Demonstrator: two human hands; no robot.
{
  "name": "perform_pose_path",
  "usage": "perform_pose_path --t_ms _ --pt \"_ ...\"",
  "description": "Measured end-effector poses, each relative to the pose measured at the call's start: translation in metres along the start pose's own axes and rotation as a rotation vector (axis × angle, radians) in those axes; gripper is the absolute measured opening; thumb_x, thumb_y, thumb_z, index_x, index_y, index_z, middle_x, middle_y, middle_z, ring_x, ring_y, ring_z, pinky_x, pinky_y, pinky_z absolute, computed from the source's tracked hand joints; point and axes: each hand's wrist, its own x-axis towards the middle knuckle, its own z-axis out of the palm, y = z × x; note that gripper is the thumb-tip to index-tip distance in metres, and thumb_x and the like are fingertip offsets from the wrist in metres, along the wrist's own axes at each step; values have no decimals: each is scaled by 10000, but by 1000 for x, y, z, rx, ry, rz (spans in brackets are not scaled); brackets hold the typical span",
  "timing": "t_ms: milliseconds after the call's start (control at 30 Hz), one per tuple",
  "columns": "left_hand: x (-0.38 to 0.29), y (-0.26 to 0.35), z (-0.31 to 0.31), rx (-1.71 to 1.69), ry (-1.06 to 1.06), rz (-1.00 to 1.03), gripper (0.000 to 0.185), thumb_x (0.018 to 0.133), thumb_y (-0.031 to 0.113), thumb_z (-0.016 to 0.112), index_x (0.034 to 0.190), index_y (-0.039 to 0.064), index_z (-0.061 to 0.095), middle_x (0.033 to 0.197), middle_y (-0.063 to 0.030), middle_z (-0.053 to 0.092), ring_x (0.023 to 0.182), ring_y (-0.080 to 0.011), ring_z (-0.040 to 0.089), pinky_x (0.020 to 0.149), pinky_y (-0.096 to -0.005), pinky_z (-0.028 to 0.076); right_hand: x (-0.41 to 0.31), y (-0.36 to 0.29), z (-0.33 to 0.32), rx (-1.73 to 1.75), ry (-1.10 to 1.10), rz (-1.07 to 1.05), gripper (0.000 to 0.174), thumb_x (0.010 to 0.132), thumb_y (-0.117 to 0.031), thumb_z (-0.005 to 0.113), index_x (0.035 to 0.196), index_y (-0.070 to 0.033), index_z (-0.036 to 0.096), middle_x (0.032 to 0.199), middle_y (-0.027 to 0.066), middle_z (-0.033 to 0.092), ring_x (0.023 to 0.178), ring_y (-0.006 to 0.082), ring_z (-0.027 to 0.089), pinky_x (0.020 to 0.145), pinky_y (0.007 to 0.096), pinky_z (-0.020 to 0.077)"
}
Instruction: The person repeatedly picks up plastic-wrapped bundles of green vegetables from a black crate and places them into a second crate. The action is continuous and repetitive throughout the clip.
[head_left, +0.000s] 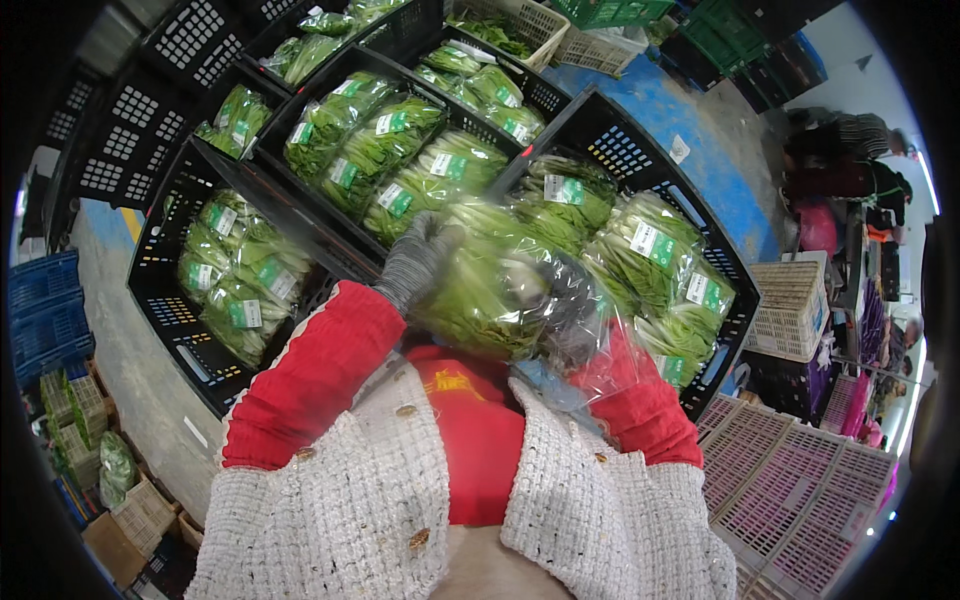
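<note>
A clear plastic bag of leafy green vegetables (480, 289) is held in front of my chest. My left hand (424, 259), in a grey knit glove, grips its left upper side. At its right end my right hand (574, 300), gloved too, holds the bag and is partly hidden by loose clear film. White root ends show beside the right fingers. Behind and to the right, a black plastic crate (660, 165) contains several bagged greens (652, 244) with green-and-white labels. To the left, another black crate (161, 300) has several labelled bags (244, 274) in it.
More black crates with bagged greens (397, 127) stand ahead. Blue crates (49, 315) are stacked at far left. Pale crates (802, 480) stand at lower right, with a white crate (787, 307) above them. People (862, 165) are in the right background.
</note>
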Motion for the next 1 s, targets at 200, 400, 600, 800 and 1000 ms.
perform_pose_path --t_ms 200,400,600,800,1000 --pt "3 3 6 168 81 -47 383 877 344 603 1078 27 522 826 -83 578 682 -151 533 620 -295 468 -19 -19 -19 -934 179 -536 285 936 -196 536 1159 -22 567 874 52 626 698 98 570 569 220 467" --pt "9 -9 1 68 74 8 347 885 351 616 1020 44 527 788 -66 586 695 -138 535 652 -304 473 -48 -21 -23 -262 198 -261 202 925 -181 566 1069 -44 595 831 15 578 653 93 536 544 234 450" --pt "5 1 4 81 48 5 350 898 342 597 1049 33 528 810 -83 594 720 -157 543 669 -311 472 -24 11 -14 -622 419 -553 319 860 -156 656 1135 -7 592 811 23 617 690 98 562 623 249 468" --pt "14 -17 -4 124 49 62 382 908 325 586 1106 5 515 862 -104 602 737 -166 550 676 -316 475 -46 -9 -24 -475 281 -329 255 893 -140 633 1089 22 607 998 99 655 876 128 606 758 256 501" --pt "23 -25 -1 167 70 126 336 913 297 568 1085 8 562 937 -116 623 869 -197 554 831 -325 448 -66 19 -122 -889 440 -542 345 880 -275 635 1081 5 633 945 87 670 861 183 619 773 322 512"
